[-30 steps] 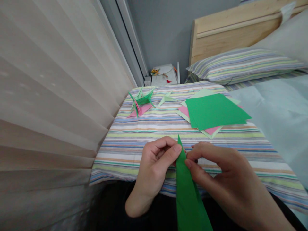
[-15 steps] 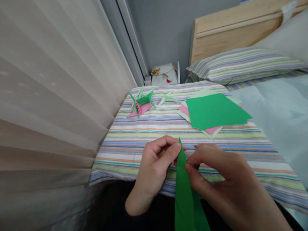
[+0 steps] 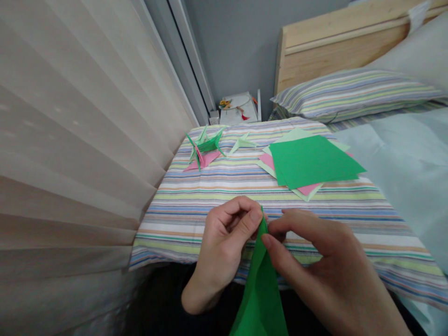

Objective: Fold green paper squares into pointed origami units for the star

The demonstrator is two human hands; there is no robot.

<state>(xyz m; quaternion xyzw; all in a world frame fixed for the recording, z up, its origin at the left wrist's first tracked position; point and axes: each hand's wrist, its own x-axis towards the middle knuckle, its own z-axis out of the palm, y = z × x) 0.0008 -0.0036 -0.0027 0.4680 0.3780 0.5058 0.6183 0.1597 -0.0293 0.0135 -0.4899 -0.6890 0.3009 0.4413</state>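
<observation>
A folded sheet of green origami paper (image 3: 261,294) hangs between my hands, its narrow tip up and its wider part reaching below the picture's edge. My left hand (image 3: 227,238) pinches it near the tip between thumb and bent fingers. On the other side, my right hand (image 3: 325,256) has thumb and forefinger closed on the paper's right edge, just below the tip. Folded green paper cranes (image 3: 210,143) stand at the far left of the striped cloth, over a pink folded piece (image 3: 206,160). A pale green folded piece (image 3: 242,143) lies beside them.
A stack of square paper sheets (image 3: 315,161), green on top with pink and pale green below, lies at the back right of the striped cloth (image 3: 196,210). A curtain (image 3: 87,140) borders the left. A striped pillow (image 3: 364,93) and headboard (image 3: 325,51) are behind.
The paper's lower part has swung left and its tip sits slightly lower. My right thumb and forefinger have shifted a little left and up, closer to my left hand.
</observation>
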